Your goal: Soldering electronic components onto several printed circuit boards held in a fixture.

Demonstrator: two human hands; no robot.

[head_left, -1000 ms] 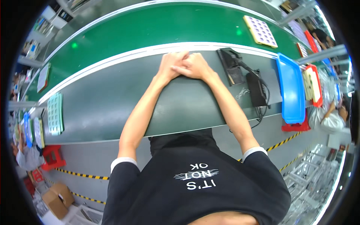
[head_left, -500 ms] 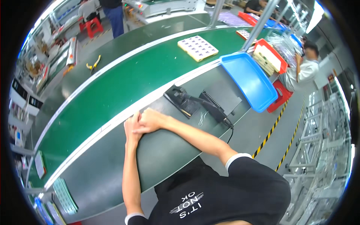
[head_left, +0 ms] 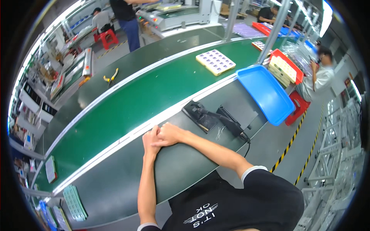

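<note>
My left hand [head_left: 150,141] and my right hand [head_left: 170,134] are clasped together, fingers folded over each other, resting on the dark work table [head_left: 115,181] close to its far rail. No object shows between them. To the right of my hands lie a flat black holder [head_left: 200,116] and a black corded device [head_left: 234,121] with a comb-like row of teeth. Some thin pale strands [head_left: 220,133] are on the table beside them. Neither hand touches these things.
Beyond the rail runs a green conveyor belt [head_left: 154,90], carrying a white tray of small dark parts [head_left: 216,62]. A blue tray [head_left: 266,94] and a red bin [head_left: 287,63] stand at right. Pale green strips [head_left: 75,203] lie left; yellow-handled pliers [head_left: 111,77] sit beyond the belt.
The whole view has shifted, so the table and my hands appear farther right and lower. My hands stay clasped. More of the standing person at the back shows, including an arm.
</note>
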